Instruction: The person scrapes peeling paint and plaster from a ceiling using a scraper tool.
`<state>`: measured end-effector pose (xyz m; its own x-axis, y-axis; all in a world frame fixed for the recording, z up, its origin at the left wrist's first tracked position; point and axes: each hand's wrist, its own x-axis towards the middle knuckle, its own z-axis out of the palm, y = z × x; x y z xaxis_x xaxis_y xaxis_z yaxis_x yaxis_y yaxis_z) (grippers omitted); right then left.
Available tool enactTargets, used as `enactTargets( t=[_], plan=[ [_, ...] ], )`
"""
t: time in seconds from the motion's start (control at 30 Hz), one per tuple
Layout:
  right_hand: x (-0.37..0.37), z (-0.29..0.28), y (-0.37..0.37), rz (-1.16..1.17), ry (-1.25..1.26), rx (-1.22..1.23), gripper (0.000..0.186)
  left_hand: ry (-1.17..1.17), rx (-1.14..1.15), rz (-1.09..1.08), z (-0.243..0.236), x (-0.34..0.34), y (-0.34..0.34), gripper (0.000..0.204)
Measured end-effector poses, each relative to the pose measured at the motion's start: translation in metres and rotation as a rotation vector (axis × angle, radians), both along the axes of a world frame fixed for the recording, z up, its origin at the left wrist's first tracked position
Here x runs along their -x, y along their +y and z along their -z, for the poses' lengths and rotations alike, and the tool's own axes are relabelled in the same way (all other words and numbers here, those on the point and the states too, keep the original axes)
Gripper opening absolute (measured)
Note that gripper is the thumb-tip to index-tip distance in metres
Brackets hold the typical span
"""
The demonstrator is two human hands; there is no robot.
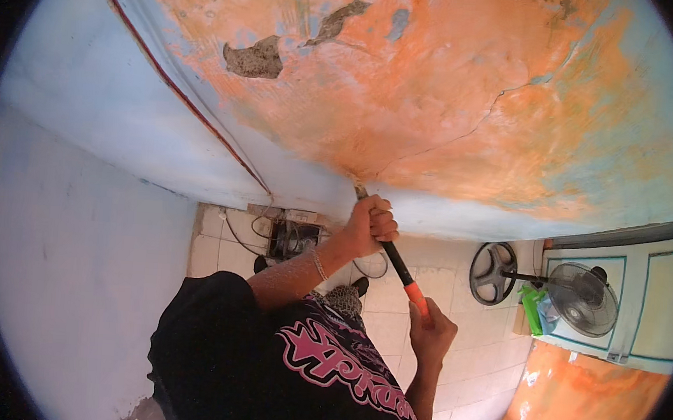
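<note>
A long pole (397, 263) with a black shaft and an orange-red end slants up from me to the wall. My left hand (372, 226), with a bracelet on its wrist, is wrapped round the black shaft close to the far end. Lower down, my right hand (431, 331) is closed round the orange-red end. The pole's pale, narrow tip (360, 187) meets the lower edge of a large orange patch on the wall (404, 129); what kind of head it carries is too small to tell. Grey plaster shows through a chipped spot (255, 58) higher up, and a crack runs to the right.
A standing fan (584, 299) with a round base (494, 273) is at the right, beside a pale cabinet (662, 303) and a green bag (532, 308). On the tiled floor (393, 292) a dark box-like object with cables (294, 240) lies near my feet. A reddish conduit (177, 90) runs along the wall.
</note>
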<state>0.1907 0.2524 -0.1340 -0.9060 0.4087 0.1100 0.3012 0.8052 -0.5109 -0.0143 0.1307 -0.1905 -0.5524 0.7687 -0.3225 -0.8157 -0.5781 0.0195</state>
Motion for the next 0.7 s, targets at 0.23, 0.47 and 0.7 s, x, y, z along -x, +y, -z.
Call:
enactTargets(
  t=[0.23,0.47,0.7],
  plan=[
    [0.026,0.001,0.004,-0.061,0.036,0.026,0.021,0.059,-0.107,-0.126,0.014,0.014,-0.023,0.041],
    [0.005,0.008,0.014,-0.035,-0.029,-0.043,0.022,0.021,-0.010,-0.093,0.012,0.002,0.005,0.039],
    [0.007,0.020,0.012,0.073,0.008,0.047,0.022,0.033,-0.010,0.000,0.014,0.003,0.002,0.039]
  ],
)
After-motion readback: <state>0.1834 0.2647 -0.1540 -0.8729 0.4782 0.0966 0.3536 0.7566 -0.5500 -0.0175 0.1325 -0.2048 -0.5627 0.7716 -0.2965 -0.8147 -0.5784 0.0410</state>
